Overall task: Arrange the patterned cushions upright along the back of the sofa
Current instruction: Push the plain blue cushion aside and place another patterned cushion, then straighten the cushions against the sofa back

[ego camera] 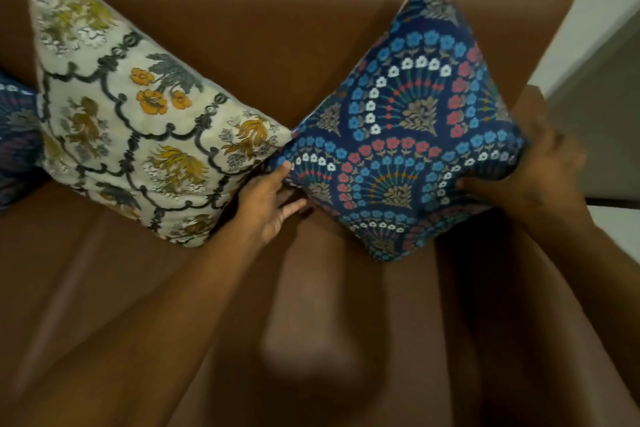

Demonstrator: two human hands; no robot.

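While the blue cushion sits at the right end of the sofa, leaning against the backrest but turned onto one corner like a diamond, both hands are on it. The left hand has its fingers spread, thumb pressed on the cushion's left corner, the other fingers tucked under the lower edge. The right hand is blurred, yet it looks closed around the cushion's right corner, by the armrest.

Just beside it, corner to corner, the cream floral cushion leans on the backrest, also tilted. A third, dark cushion peeks in at the far left, mostly cut off.

So this reads as the squaring-up step on the blue one: it's at the back but not straight. Next move, I'd say, calls for rotating it so a flat edge meets the seat, then easing it back against the leather. The cream one likely wants the same correction afterwards.
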